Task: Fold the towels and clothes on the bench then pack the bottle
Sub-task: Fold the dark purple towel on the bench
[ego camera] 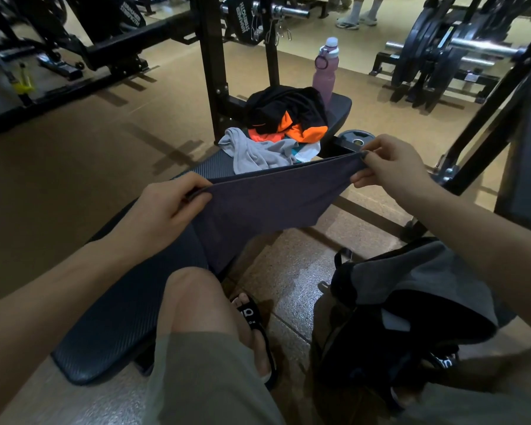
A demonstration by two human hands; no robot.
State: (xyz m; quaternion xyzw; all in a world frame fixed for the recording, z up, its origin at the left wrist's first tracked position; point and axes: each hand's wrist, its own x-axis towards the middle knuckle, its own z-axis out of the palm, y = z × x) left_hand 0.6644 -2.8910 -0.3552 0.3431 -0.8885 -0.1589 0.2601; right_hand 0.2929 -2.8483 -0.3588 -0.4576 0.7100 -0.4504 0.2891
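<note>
Knee and shorts [203, 348] nearest the lens, person seated astride the tabletop [126, 305], sandalled foot [255, 329] on the floor beside it.

Left hand [163, 210]: grip closed in a pinch on the near-left corner of the dark grey towel [258, 200]. Towel is stretched taut between both hands, top edge running left to right and rising slightly toward the right; rest of the cloth hangs below, over the tabletop edge. Right hand [390, 164]: grip also pinching, thumb and fingers on the opposite corner, held higher and further out.

Beyond the towel, along the tabletop: light grey cloth [252, 151], crumpled; then black-and-orange garment [285, 118], heaped; pink bottle [325, 69] upright at the far end. All unfolded, none touched.

Right of the tabletop on the floor: open dark bag [411, 305], close under the right forearm.

Judgement: long axis of the towel lies across the body, so the fold should bring one corner to the other; either hand can travel. Bag sits nearer the right hand for packing later.
</note>
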